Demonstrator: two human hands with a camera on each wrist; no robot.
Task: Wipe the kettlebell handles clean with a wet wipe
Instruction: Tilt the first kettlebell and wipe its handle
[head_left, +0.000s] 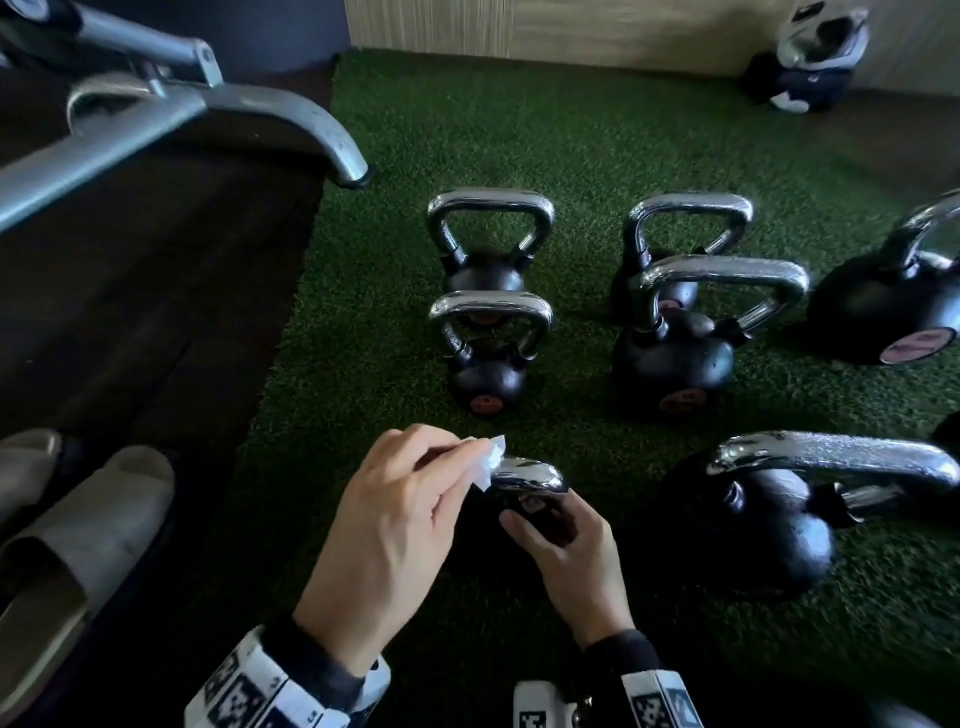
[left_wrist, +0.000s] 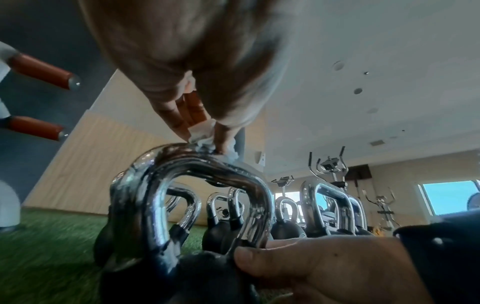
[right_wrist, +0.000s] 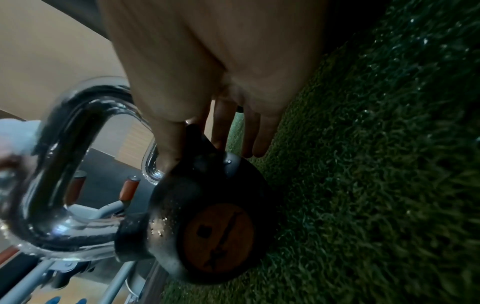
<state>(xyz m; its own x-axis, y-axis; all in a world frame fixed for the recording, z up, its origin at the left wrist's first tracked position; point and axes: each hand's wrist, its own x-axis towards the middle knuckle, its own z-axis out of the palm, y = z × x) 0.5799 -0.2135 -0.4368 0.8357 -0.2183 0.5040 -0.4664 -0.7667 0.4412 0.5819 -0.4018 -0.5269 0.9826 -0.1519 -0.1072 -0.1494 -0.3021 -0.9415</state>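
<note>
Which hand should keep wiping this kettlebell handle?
Left. The left hand already pinches the wet wipe against the chrome handle, while the right hand steadies the kettlebell body.

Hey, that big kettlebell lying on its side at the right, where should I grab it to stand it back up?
Take the big kettlebell by the long straight top bar of its chrome handle, coming down from above with your fingers curling under it. It lies tilted on the turf with the bar raised and open space beneath, while the round black body offers no grip.
</note>
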